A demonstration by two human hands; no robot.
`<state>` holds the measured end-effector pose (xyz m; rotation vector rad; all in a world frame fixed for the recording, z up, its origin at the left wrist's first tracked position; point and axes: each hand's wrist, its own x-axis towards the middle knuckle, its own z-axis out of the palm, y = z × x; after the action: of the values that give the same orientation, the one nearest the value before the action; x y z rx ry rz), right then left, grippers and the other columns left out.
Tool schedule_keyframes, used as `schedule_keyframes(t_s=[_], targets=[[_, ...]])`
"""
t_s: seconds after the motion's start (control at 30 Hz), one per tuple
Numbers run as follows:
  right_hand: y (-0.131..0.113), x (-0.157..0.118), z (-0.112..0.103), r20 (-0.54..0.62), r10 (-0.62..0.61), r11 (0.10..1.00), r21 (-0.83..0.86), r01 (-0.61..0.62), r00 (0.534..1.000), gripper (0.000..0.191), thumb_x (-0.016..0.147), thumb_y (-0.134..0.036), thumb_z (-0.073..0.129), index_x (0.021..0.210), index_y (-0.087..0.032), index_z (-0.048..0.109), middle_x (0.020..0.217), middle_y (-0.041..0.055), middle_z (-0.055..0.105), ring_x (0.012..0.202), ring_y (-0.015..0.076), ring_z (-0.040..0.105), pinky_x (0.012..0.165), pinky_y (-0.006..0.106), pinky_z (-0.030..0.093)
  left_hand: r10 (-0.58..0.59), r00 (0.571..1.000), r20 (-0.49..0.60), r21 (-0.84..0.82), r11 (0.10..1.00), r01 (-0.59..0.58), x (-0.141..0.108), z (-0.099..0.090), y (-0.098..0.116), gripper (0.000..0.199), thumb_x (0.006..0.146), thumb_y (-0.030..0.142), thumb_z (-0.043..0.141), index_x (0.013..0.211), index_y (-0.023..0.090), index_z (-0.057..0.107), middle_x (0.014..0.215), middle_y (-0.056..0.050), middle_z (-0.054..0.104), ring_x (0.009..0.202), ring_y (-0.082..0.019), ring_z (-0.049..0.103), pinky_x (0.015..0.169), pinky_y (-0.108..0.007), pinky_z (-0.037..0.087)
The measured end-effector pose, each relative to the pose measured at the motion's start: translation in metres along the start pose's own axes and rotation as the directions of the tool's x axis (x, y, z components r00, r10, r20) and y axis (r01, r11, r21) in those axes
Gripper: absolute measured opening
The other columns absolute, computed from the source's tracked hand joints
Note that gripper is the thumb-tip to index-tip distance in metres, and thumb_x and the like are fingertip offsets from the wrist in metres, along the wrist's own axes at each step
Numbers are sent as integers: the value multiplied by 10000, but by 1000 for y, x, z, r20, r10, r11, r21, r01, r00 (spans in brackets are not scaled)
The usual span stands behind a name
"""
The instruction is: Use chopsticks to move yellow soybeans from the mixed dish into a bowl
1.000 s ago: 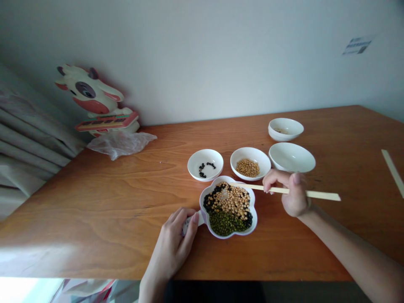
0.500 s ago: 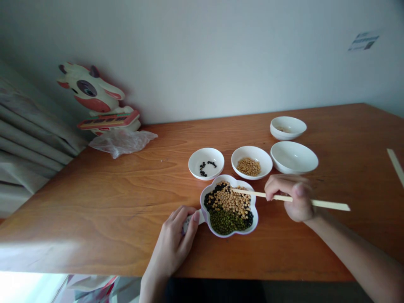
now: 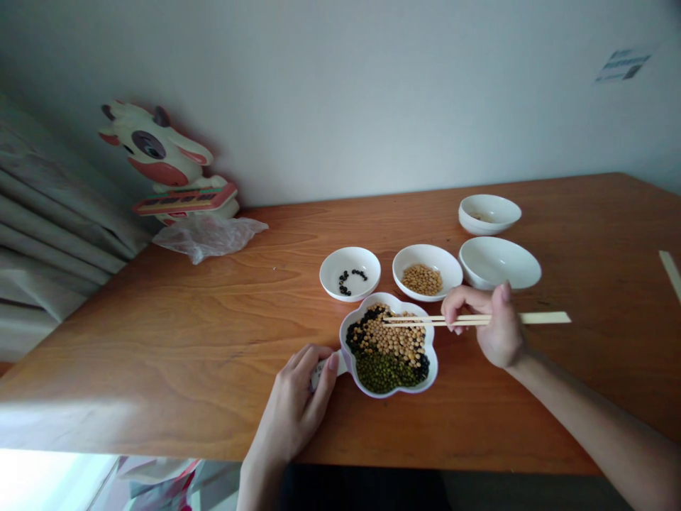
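Observation:
My left hand [image 3: 303, 394] is closed round the short handle of a flower-shaped bowl [image 3: 433, 358], holding it on the table. Inside lie black beans, yellow soybeans [image 3: 396, 339] and green mung beans [image 3: 380, 372]. A pair of wooden chopsticks [image 3: 543, 318] is gripped in my right hand [image 3: 492, 319]; their tips are over the soybeans near the far side, and I cannot tell whether a bean is between them. Behind stand a white bowl [image 3: 330, 277] with several black beans and a white bowl [image 3: 451, 284] with a heap of soybeans.
An empty-looking white bowl [image 3: 500, 266] and another white bowl [image 3: 489, 213] with a little in it stand at the right. A cow toy with a keyboard [image 3: 170, 167] and a clear plastic bag [image 3: 213, 238] are at the back left. A pale stick [image 3: 671, 273] lies far right.
My right hand has turned slightly, bringing the chopsticks more level, with both now seen apart along their front length. Their tips have shifted a little left. My left hand keeps its hold.

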<state>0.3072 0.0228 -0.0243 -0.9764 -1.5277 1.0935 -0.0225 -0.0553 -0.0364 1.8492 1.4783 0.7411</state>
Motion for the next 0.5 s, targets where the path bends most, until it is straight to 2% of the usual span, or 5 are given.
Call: schedule_keyframes(t_s=[0.23,0.37,0.5], targets=[[5,-1,1,-65,25,1000,18,-24,998,820,985,-798,182,627,-260,688,590,45,606,531,179,528,517,352,385,4,1000,-3,2,1000,-4,-1,0,1,224,1115,403,479,1076,266,651,1030,-29,703,955,-213,651,898,-316,444],[-1,1,1,-89,32,999,41,-29,995,820,985,-794,168,613,-268,677,581,44,592,517,181,519,499,354,373,7,1000,-4,-1,1000,-7,-1,0,1,221,1115,400,478,1078,267,651,1033,-29,707,958,-214,653,896,-317,448],[-9,5,-4,-66,32,999,36,-30,997,835,947,-840,167,611,-264,669,575,51,584,521,190,510,507,363,382,7,1000,-9,2,1000,-7,0,0,2,221,1114,399,479,1066,266,650,1016,-23,705,941,-207,656,885,-311,453]])
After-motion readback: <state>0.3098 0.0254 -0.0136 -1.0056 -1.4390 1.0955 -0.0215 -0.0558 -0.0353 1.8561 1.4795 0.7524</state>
